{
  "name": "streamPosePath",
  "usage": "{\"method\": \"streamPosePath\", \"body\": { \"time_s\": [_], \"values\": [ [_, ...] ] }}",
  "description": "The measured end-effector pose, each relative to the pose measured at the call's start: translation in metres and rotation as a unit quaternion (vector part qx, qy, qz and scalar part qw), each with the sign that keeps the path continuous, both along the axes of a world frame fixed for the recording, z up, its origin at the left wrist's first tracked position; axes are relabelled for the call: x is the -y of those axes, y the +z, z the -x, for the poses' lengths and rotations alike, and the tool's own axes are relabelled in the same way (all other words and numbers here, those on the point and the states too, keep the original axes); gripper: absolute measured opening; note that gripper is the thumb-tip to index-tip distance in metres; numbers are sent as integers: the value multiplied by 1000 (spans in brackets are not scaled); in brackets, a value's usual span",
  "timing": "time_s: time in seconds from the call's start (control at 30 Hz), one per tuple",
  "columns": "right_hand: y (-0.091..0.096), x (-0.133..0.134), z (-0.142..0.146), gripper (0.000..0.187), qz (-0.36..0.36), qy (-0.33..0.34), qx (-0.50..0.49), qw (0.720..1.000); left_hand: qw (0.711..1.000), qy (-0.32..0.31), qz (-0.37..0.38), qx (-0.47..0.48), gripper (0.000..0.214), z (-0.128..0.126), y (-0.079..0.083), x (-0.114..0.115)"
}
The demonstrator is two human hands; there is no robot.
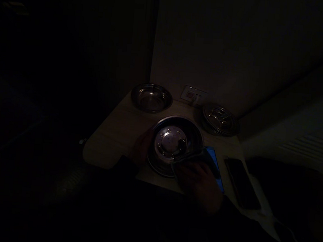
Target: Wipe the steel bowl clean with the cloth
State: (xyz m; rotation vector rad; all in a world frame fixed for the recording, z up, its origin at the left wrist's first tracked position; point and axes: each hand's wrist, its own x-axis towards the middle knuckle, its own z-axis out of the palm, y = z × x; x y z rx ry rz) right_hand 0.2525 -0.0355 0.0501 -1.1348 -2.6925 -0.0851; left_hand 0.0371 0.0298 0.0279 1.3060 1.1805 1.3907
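Note:
The room is very dark. In front of me on the small table stands a shiny steel bowl (171, 142). My left hand (142, 146) is curled against the bowl's left side, its fingers mostly lost in shadow. A dark cloth (202, 157) lies over the bowl's near right rim, gripped by my right hand (198, 181). Partly covered by that cloth and hand is a flat bright blue thing (213, 156), whose kind I cannot make out.
Another steel bowl (152, 99) stands at the table's back left corner. At the back right is a stack of steel plates (220, 120). A dark flat rectangular thing (243, 185) lies on the right of the pale wooden table (106, 139). A wall socket (193, 95) is behind.

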Motion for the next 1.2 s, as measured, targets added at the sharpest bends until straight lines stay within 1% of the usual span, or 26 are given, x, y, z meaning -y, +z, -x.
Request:
{"method": "streamPosePath", "body": {
  "time_s": [0.1,0.23,0.33,0.43,0.53,0.6,0.67,0.7,0.77,0.9,1.0,1.03,1.1,1.2],
  "values": [
    [0,2,19,25,37,-21,-20,999,1000,11,-4,11,47,-1,-1,1],
    [0,4,54,22,83,-63,-38,994,999,17,-3,36,48,-2,-1,1],
    [0,6,67,25,89,-83,-48,991,999,18,8,47,47,-1,-2,1],
    [2,7,57,24,67,-71,-33,995,999,17,-5,44,45,0,-3,-1],
    [6,5,28,22,30,-48,2,998,999,14,-5,45,46,0,-5,-2],
    [9,2,11,24,10,-31,18,999,999,6,3,49,48,0,-5,-2],
    [10,0,2,28,10,-21,23,999,999,6,3,52,49,0,-3,-1],
    [10,-1,2,29,17,-19,21,999,999,9,1,49,48,0,-2,-1],
    [7,-1,12,28,41,-26,9,999,999,17,-7,41,47,-1,0,1],
    [-4,2,53,27,89,-59,-57,993,999,22,-24,19,44,-2,3,2],
    [-11,2,79,31,102,-86,-101,986,999,22,-21,17,44,-1,1,1],
    [-12,2,81,32,100,-88,-105,986,999,22,-16,17,45,0,0,0],
    [-12,2,77,31,87,-76,-94,989,999,27,-3,25,45,1,-2,-1],
    [-8,3,51,27,53,-41,-52,996,999,30,0,36,44,1,-5,-1]
  ]
}}
